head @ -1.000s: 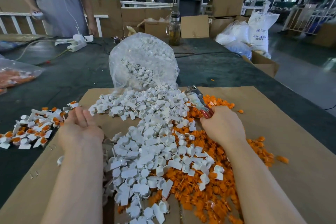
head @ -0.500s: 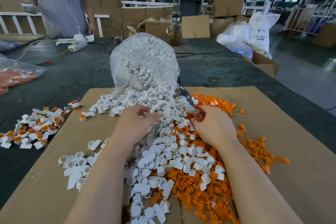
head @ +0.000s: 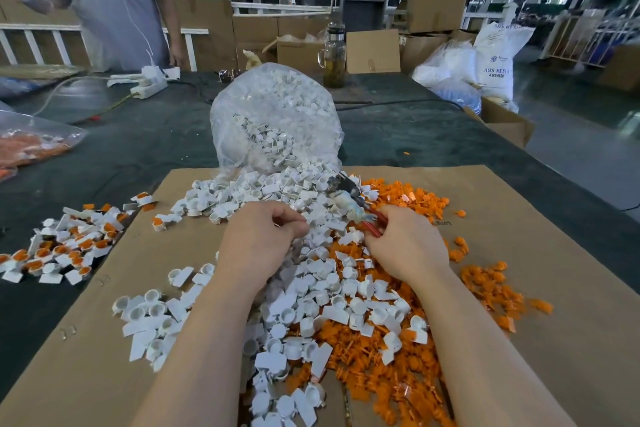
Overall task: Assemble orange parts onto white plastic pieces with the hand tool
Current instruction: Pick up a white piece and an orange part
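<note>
I see my right hand (head: 407, 246) curled round the red handles of the hand tool (head: 349, 203), whose metal head points up-left over the heap. My left hand (head: 263, 239) hovers over the white pieces (head: 325, 295), fingers curled — whether it pinches one I cannot tell. The orange parts (head: 408, 388) lie beside and beneath them on the cardboard sheet (head: 554, 305). Finished pieces (head: 65, 246) sit well apart, far left — behind the heap, a clear bag (head: 273, 114).
</note>
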{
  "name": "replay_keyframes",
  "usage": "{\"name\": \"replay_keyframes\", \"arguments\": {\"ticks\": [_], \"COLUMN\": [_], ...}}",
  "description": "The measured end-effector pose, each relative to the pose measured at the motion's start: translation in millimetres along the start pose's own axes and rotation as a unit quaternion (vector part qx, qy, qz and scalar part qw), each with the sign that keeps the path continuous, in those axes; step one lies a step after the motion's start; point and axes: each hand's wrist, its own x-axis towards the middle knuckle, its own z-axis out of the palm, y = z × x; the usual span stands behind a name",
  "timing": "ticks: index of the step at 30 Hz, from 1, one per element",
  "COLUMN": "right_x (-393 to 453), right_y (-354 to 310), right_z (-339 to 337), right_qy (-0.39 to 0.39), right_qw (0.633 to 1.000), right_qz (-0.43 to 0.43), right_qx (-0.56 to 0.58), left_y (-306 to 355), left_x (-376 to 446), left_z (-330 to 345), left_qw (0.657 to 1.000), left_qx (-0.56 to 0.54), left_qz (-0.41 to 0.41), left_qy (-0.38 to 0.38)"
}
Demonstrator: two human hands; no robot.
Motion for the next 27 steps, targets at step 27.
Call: {"name": "replay_keyframes", "arguments": {"ticks": [27], "right_x": [-1], "right_y": [-9], "right_z": [-6], "right_qy": [-0.005], "right_qw": [0.921], "right_qz": [0.043], "right_qx": [0.388], "left_y": [10], "left_x": [0], "left_z": [-2], "left_qw": [0.93], "left_qx": [-0.357], "left_qz": [-0.083], "left_qy": [-0.043]}}
